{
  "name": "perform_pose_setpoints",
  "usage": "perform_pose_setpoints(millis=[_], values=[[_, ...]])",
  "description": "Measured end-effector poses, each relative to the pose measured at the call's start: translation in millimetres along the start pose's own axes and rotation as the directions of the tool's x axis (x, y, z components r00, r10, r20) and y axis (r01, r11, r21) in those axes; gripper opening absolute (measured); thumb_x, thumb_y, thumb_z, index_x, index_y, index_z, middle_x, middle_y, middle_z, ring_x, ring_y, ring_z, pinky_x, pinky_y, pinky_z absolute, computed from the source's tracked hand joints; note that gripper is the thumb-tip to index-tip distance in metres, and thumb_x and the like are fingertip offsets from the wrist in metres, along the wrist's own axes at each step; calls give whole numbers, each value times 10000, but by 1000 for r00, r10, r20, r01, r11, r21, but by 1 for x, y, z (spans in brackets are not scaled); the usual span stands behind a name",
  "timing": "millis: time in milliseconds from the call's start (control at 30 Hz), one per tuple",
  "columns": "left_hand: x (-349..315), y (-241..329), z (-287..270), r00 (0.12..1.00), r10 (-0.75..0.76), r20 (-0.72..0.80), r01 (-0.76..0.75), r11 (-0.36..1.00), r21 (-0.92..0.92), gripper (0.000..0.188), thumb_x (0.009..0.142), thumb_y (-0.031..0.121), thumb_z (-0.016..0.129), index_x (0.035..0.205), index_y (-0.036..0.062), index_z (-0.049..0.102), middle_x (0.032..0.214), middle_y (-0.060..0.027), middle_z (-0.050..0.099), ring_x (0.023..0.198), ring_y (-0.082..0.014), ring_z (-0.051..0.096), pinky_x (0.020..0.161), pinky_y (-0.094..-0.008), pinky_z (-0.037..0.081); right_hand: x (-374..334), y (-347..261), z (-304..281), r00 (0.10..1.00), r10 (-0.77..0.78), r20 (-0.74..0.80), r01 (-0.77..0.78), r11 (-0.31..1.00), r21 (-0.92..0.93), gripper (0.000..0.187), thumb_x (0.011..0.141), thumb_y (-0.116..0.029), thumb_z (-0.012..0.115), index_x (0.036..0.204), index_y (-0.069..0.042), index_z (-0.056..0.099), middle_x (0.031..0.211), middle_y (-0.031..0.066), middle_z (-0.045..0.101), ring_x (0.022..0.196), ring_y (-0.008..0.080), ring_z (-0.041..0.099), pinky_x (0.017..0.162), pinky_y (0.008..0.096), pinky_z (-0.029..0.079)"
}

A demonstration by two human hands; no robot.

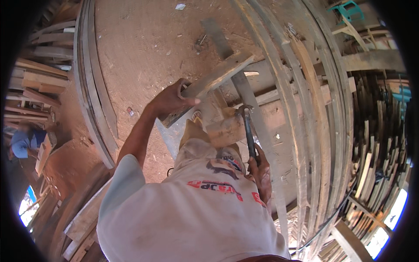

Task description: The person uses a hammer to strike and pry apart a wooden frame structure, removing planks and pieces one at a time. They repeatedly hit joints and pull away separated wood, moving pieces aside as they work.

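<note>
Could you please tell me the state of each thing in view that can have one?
Left hand: gripping the wooden plank
Right hand: closed around the handle of the hammer
Wooden plank: held, slanting
Hammer: held, head pointing away from the person

Daylight is soft, glare whitens both lower sides, and fisheye distortion bends long planks (92, 74).

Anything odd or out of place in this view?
Minor things only: a white scrap near the top edge and a small wrapper-like piece left of the wooden board lie loose on the brown floor, looking like stray litter. Nothing else stands out.
</note>
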State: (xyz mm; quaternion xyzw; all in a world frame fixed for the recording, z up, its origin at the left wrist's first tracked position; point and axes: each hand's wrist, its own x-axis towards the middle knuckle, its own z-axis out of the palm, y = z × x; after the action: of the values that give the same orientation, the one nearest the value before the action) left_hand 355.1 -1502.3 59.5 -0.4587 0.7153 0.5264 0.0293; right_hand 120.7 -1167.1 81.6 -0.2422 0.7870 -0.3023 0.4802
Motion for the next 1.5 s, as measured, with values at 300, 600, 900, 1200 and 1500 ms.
perform_pose_setpoints(millis=[300, 600, 900, 1200, 1500], values=[[-7, 92, -22, 911, 374, 172, -295, 885, -359, 1100, 784, 913, 441, 1533, 108, 416, 1351, -280, 552, 1346, -396, 480, 1099, -509, 410, -20, 46, -20, 981, -172, -89, 175, 984, 18, 489, 997, -157, 593, 1466, -64, 488, 873, 147, 627, 701, 187, 570, 693, 360, 500], [62, 200, 36, 731, 677, 89, -674, 736, -69, 997, 839, 912, 310, 1395, 137, 603, 1409, -157, 582, 1267, -327, 563, 1090, -519, 436, -49, 69, -16, 982, -80, -173, 90, 994, 54, 499, 1000, -198, 590, 1467, -58, 487, 911, 138, 658, 748, 176, 597, 727, 356, 510], [154, 131, 13, 833, 417, -365, -409, 907, 102, 676, 925, 518, 651, 1427, 80, 536, 1388, -218, 574, 1281, -378, 544, 1080, -467, 448, -78, 85, 24, 957, 31, -287, 38, 972, 232, 493, 985, -161, 577, 1461, -55, 500, 803, 55, 587, 709, 139, 537, 651, 320, 474], [210, 70, 0, 664, 745, -57, -331, 361, 872, 917, 815, 92, 791, 1572, 280, 310, 1640, -161, 187, 1501, -372, 234, 1192, -563, 274, -111, 56, 63, 892, 224, -393, -124, 957, 264, 537, 984, -176, 577, 1496, -64, 463, 842, 62, 605, 670, 132, 565, 626, 320, 503], [244, 106, -9, 667, 712, 220, -476, 180, 861, 761, 785, 47, 794, 1441, 155, 423, 1519, -171, 395, 1438, -405, 339, 1202, -575, 222, -111, 46, 130, 868, 355, -348, -217, 900, 378, 561, 967, -205, 582, 1483, -22, 461, 787, 62, 619, 657, 132, 583, 612, 318, 490]])
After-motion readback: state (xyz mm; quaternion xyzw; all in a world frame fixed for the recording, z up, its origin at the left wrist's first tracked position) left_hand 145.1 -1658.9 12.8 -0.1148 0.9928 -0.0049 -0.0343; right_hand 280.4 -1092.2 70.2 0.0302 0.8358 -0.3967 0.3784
